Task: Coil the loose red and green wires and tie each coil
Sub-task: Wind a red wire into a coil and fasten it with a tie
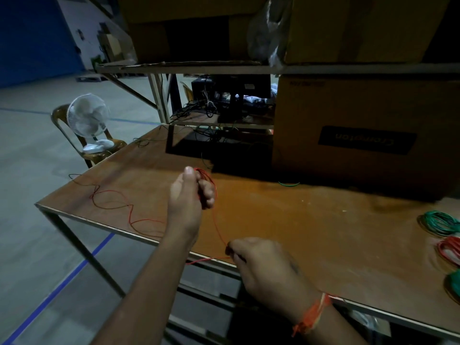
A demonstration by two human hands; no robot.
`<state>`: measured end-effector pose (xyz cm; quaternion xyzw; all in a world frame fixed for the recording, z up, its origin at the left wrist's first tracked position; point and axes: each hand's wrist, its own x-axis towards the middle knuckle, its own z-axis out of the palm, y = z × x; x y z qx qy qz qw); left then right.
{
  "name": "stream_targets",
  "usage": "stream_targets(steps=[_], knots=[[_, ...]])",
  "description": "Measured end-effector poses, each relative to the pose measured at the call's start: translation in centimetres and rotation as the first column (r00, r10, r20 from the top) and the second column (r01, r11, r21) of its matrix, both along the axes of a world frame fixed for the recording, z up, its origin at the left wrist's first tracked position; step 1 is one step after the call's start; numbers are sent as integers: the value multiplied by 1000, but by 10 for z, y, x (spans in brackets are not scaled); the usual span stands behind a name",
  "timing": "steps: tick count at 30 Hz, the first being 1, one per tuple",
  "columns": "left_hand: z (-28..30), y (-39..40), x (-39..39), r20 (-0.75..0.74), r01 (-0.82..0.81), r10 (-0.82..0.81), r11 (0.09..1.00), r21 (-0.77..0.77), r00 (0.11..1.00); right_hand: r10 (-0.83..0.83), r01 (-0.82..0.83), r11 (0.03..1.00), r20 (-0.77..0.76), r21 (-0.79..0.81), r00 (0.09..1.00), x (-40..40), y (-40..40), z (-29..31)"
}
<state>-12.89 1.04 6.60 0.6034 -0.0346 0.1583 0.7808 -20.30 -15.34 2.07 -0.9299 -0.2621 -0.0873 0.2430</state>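
A: Quick pass. What does the left hand point(190, 195) have?

B: Fingers curled round a small bundle of red loops point(207, 179), held up over the table point(286, 220). The thumb sits on top.

A: Right hand point(258, 260)?

B: Pinching the red wire point(219, 232) near the front edge of the table, fingertips closed on it. The wire runs up from that pinch straight to the loops.

A: And the loose part?

B: The tail point(119, 202) wanders over the left side of the table in slack curves, then seems to pass back toward the right hand along the edge. Dim there, so I can't trace it fully.

A: Step in hand?

B: Winding, I'd say. The coil is small and plenty of wire is left.

A: How to do it well?

B: Keep light tension between the hands so each turn lands the same size as the others. Let the wire slide through the pinch instead of yanking, or the tail will likely kink or snag at the table edge. Left thumb should clamp every new turn so the bundle doesn't spring open. Leave a short end for tying.

A: Anything finished?

B: Far right of the table: a green coil point(439, 222), a red coil point(449, 249), another green one point(454, 282) cut off by the frame. A bit of loose green wire point(288, 184) lies by the big cardboard box point(361, 135).
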Motion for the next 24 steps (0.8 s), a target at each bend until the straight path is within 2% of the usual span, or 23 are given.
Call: stream_targets(steps=[2,4,7,11,14,17,18,21,24], knots=[[-10,-7,-5,30,1,-7,978,207,1000,68,-71,997,75,39,995,-3,0,16],[-20,-13,-10,59,29,-52,939,344,997,103,-114,991,139,74,985,-3,-3,34],[-26,-15,-18,80,41,-88,881,471,993,121,-145,965,118,217,986,-1,-12,58],[-23,-11,-24,58,266,-312,882,389,948,48,-78,888,76,453,996,13,-27,69],[-13,-8,-29,27,395,-437,836,381,899,4,-23,814,33,580,999,23,-32,67],[-5,-5,-33,-12,494,-539,764,414,843,37,-28,760,-1,649,999,29,-36,64],[-3,-5,-34,-31,538,-570,754,376,821,59,-31,738,-19,674,998,30,-36,61],[0,-5,-36,-27,685,-688,716,136,725,148,-7,638,-114,770,982,33,-33,53],[-2,-8,-38,-8,718,-721,690,-88,693,201,42,564,-186,825,962,33,-28,44]])
